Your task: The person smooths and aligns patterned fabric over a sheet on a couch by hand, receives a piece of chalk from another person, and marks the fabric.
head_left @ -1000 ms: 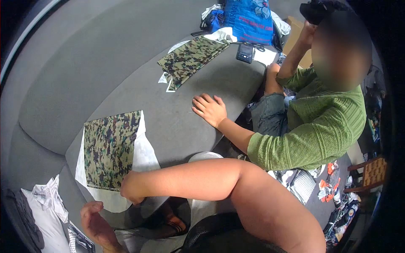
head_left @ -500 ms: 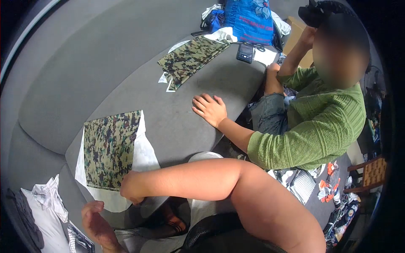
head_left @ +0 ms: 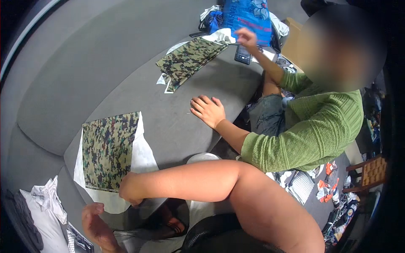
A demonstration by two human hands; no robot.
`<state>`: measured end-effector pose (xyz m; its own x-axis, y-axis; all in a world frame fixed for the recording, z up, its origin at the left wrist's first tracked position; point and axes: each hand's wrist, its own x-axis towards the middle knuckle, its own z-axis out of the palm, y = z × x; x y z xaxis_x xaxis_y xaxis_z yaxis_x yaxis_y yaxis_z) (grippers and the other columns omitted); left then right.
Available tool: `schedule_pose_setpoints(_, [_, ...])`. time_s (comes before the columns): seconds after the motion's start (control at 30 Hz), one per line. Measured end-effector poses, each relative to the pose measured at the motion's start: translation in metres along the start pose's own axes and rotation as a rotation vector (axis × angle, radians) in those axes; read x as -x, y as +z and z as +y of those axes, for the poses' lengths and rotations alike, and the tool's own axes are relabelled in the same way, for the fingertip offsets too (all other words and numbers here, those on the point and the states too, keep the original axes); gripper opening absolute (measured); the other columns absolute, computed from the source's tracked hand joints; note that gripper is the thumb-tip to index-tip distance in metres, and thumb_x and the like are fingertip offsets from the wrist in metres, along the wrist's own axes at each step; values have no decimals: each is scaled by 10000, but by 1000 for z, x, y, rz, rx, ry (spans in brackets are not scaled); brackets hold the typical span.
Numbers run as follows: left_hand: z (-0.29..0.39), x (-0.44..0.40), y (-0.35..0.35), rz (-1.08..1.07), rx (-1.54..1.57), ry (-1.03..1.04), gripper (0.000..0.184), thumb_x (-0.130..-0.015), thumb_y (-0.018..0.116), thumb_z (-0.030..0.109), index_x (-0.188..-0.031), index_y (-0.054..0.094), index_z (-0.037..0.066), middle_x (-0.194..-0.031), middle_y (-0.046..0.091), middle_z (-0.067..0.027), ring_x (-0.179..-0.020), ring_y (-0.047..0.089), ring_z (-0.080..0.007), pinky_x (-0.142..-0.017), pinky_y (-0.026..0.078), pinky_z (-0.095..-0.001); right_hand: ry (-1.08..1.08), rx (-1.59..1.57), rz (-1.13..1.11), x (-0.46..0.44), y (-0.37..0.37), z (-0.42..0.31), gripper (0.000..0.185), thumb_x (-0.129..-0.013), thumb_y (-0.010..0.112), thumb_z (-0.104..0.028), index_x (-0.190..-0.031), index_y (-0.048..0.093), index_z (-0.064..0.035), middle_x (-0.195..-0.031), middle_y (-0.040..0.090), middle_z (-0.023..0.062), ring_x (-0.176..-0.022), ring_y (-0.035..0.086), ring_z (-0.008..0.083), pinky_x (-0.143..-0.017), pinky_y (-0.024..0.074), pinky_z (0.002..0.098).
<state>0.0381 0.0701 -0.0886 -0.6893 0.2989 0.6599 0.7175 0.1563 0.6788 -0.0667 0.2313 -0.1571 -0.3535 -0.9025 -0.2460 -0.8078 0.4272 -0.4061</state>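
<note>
A camouflage cloth piece [head_left: 107,149] lies flat over white backing [head_left: 145,154] on the grey padded surface [head_left: 168,122]. My right hand [head_left: 131,188] rests at the lower right corner of that cloth, its fingers curled and their tips hidden; what it may hold cannot be made out. Below the lower edge of the white backing, my left hand [head_left: 98,223] is raised with its fingers bent and nothing in it. A second camouflage cloth [head_left: 190,61], also with white parts, lies farther back.
Across from me sits a person in a green sweater [head_left: 308,126], one hand flat on the surface. A blue bag [head_left: 247,21], a dark phone-like device [head_left: 243,55] and a cardboard box [head_left: 295,42] stand behind. White fabric [head_left: 46,211] lies lower left; a wooden chair [head_left: 367,173] is at right.
The other person's raised hand has come down from the head toward the device and blue bag, and the head has leaned forward. My hands have hardly moved.
</note>
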Motion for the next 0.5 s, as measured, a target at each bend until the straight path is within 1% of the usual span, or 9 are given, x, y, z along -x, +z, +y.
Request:
schedule_pose_setpoints(0.1, [-3,5,-2,75,-50,-11,651,-936,508,499,-1380,429,29,-1124,554,-189,-1017,529,-304,-909,416,-443,16,-3,-2,-4,6,1,296,-728,694,-344,-894,754,-106,-976,717,108,-935,670,320,-776,540,447])
schedule_pose_setpoints(0.13, [4,1,2,71,-5,-4,651,-936,508,499,-1380,429,29,-1124,554,-189,-1017,529,-304,-909,416,-443,20,2,-14,-8,8,2,282,-721,690,-329,-885,755,-110,-974,717,106,-929,670,317,-769,538,445])
schedule_pose_setpoints(0.2, [23,-10,3,-34,-99,-140,641,-969,508,494,-1380,414,11,-1255,539,-177,-1091,541,-275,-972,400,-447,41,23,-39,-13,9,3,266,-707,685,-307,-881,758,-118,-968,717,105,-921,671,312,-761,532,441])
schedule_pose_setpoints(0.23, [22,-10,3,-42,-65,-132,641,-969,508,494,-1380,414,11,-1255,539,-177,-1091,541,-275,-972,400,-447,44,37,-49,-10,6,0,266,-702,683,-299,-885,758,-122,-965,716,106,-919,670,309,-758,529,439])
schedule_pose_setpoints(0.33, [19,-8,-7,-104,-124,-274,636,-972,508,485,-1389,401,18,-1272,521,-205,-1135,521,-334,-1009,380,-450,79,42,-70,-6,1,-5,278,-698,688,-308,-894,759,-124,-963,717,102,-918,670,308,-760,526,443])
schedule_pose_setpoints(0.5, [20,-4,-3,-69,-61,-226,601,-981,506,460,-1368,413,11,-1281,510,-195,-1146,522,-336,-1015,373,-466,47,35,-82,-8,1,-4,292,-702,692,-313,-922,760,-133,-969,718,90,-921,669,307,-768,521,452])
